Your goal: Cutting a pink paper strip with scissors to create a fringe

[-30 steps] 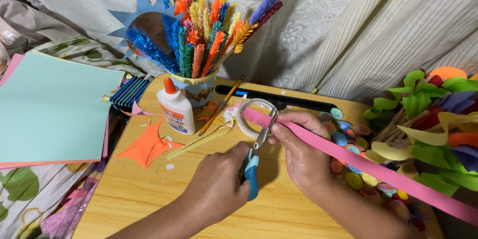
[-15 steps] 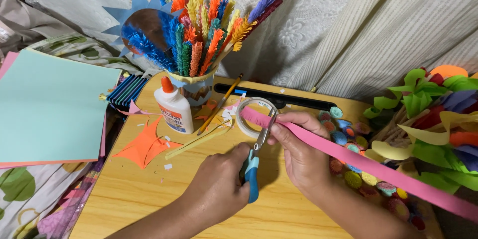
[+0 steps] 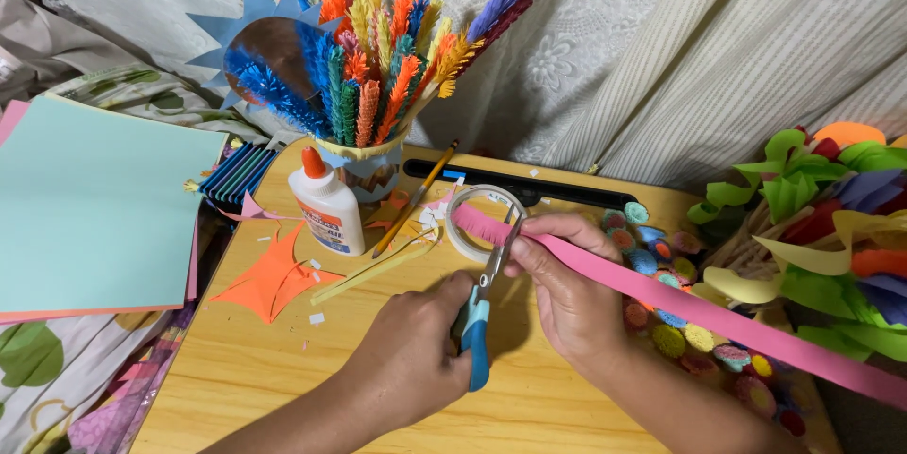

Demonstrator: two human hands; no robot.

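1. Surface (image 3: 283,359): wooden, crowded. Far edge carries a cup (image 3: 364,166) of fringed paper sticks; a glue bottle (image 3: 326,204) stands just left of it, and a pencil (image 3: 416,199) leans nearby. An elbow swing leftward could likely tip the bottle or the cup.
2. Paper sheets (image 3: 90,204): stacked off the left edge, well apart from the hands; little risk there.
3. Strip (image 3: 718,317): long, pink, running from the far-centre of the surface out to the near right, over a scatter of small paper coils (image 3: 661,265). Its far end is already fringed. The unsupported tail may drag the coils or twist, which would skew the cuts.
4. Left hand (image 3: 411,364): fingers closed through the handles of the scissors (image 3: 484,308), blue grips, blades at the strip's edge. Judgement: one deep snip would sever the strip rather than fringe it.
5. Right hand (image 3: 567,289): fingers pinched on the strip just right of the blades. The fingertips sit close to the cutting line; a slip could nick one.
6. Tape roll (image 3: 482,218): lies under the strip's fringed end, touching or nearly so. The fringe could catch on it.
7. Orange offcut (image 3: 274,279) and white scraps: loose on the left, easily swept off.
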